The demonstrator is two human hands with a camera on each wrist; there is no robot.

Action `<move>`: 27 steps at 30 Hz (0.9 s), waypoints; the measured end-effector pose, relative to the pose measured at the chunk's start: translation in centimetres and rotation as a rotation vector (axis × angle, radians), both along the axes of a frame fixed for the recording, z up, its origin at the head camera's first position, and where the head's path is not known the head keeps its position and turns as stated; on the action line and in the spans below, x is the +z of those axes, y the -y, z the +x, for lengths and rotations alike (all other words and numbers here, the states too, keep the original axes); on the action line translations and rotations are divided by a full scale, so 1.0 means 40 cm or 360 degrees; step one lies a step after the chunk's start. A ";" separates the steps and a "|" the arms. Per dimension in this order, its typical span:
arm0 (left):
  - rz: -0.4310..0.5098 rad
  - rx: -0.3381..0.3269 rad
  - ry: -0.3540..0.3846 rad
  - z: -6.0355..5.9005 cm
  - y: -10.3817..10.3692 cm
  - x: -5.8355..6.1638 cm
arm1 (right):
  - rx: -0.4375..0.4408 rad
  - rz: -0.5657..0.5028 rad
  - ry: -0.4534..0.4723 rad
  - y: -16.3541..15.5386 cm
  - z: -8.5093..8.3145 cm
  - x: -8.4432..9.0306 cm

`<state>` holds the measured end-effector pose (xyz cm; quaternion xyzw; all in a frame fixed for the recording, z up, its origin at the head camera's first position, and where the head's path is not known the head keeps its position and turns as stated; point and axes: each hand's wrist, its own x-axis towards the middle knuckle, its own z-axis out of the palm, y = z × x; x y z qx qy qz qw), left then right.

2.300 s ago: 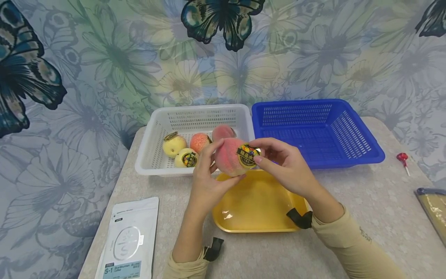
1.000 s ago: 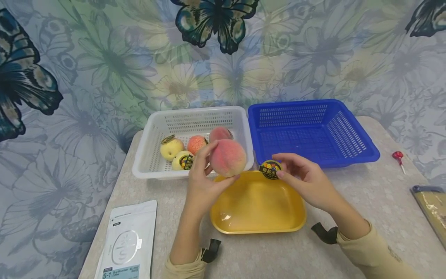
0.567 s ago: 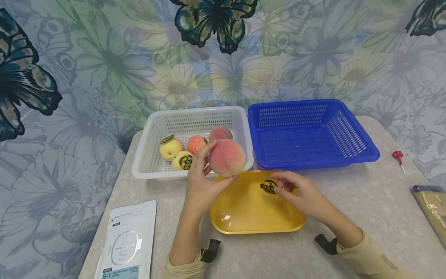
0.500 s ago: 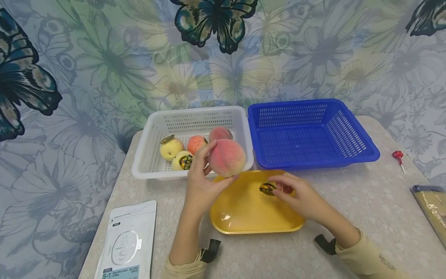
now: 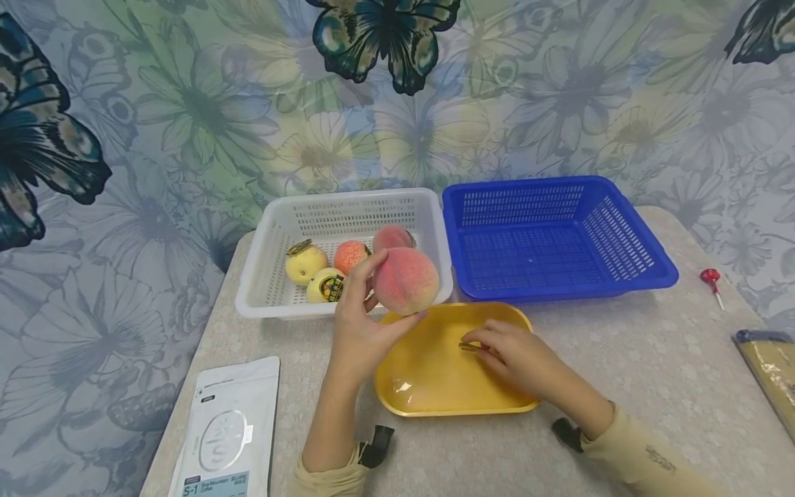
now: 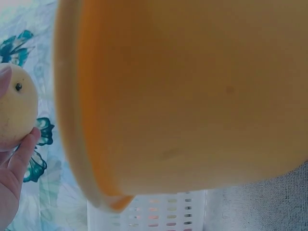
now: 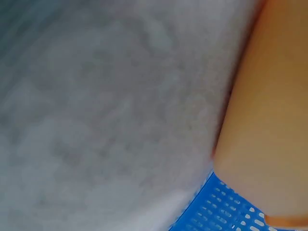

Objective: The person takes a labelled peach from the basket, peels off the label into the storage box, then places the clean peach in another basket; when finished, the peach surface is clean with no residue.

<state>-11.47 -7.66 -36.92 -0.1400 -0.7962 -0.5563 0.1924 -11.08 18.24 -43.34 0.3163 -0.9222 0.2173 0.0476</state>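
My left hand [image 5: 366, 335] grips a pink and cream peach [image 5: 406, 281] between thumb and fingers, up over the back left of the yellow tray [image 5: 422, 386]. In the left wrist view the same peach [image 6: 21, 108] shows its stem end, with fingers at its side. Low over the tray, my right hand [image 5: 515, 355] pinches a round black and gold sticker [image 5: 469, 346], seen nearly edge-on. The right wrist view shows the tray's outer side [image 7: 269, 110] but not the hand.
Behind the tray, a white basket [image 5: 261, 276] holds several fruits, some with similar stickers. A blue basket [image 5: 559, 290] stands beside it. A white pouch [image 5: 230, 414] lies at left. A red lollipop [image 5: 710, 278] and a tan package [image 5: 767, 366] lie at right.
The right hand peeled the sticker off the peach, moved it right, then lowered it over the yellow tray, turning it edge-on. The left hand kept holding the peach nearly in place.
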 end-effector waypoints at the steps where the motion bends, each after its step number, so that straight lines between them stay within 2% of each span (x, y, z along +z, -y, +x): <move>1: -0.0001 0.0000 -0.0002 0.000 0.000 0.000 | 0.0013 0.0018 -0.0018 0.001 -0.001 -0.002; 7: -0.0010 -0.0002 0.0006 0.000 -0.002 -0.002 | 0.0095 0.0044 -0.0013 0.006 -0.005 -0.010; 19: -0.0006 -0.0013 0.0015 -0.002 -0.002 -0.006 | 0.0114 0.0144 0.0257 0.009 -0.006 -0.011; 27: 0.0003 -0.0011 0.0019 -0.002 -0.001 -0.004 | 0.0082 0.0030 0.0288 0.001 -0.005 0.003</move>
